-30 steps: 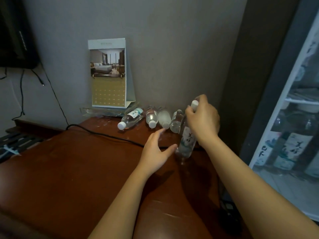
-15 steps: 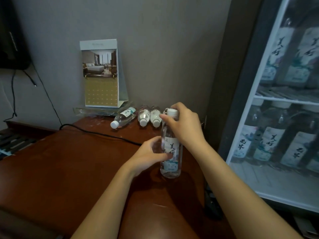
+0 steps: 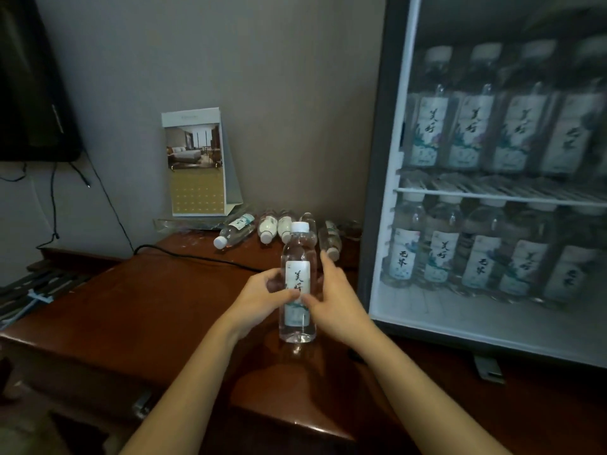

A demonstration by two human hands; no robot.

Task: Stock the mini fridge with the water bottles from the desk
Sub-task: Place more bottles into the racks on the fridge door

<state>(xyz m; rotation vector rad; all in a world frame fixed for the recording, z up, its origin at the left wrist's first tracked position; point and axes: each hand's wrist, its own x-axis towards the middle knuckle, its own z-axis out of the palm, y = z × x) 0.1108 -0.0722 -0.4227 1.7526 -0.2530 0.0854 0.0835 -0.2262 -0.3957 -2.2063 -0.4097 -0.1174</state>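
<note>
A clear water bottle (image 3: pixel 297 257) with a white cap and white label stands upright above the brown desk (image 3: pixel 131 307). My left hand (image 3: pixel 259 298) grips its middle from the left, thumb across the label. My right hand (image 3: pixel 335 300) holds it from the right, thumb on the label and fingers behind the bottle. Several more bottles (image 3: pixel 267 224) lie on their sides at the back of the desk by the wall. The mini fridge (image 3: pixel 381 192) on the right stands open, with rows of upright bottles (image 3: pixel 473 126) on its two shelves.
A desk calendar (image 3: pixel 197 162) stands against the wall behind the lying bottles. A black cable (image 3: pixel 184 256) runs across the desk's back. A dark screen (image 3: pixel 33 93) hangs at the upper left. The desk's front edge is near my forearms.
My right hand slid from the bottle's cap down to its middle. My left hand closed further round the label. The view swung right, showing more of the fridge.
</note>
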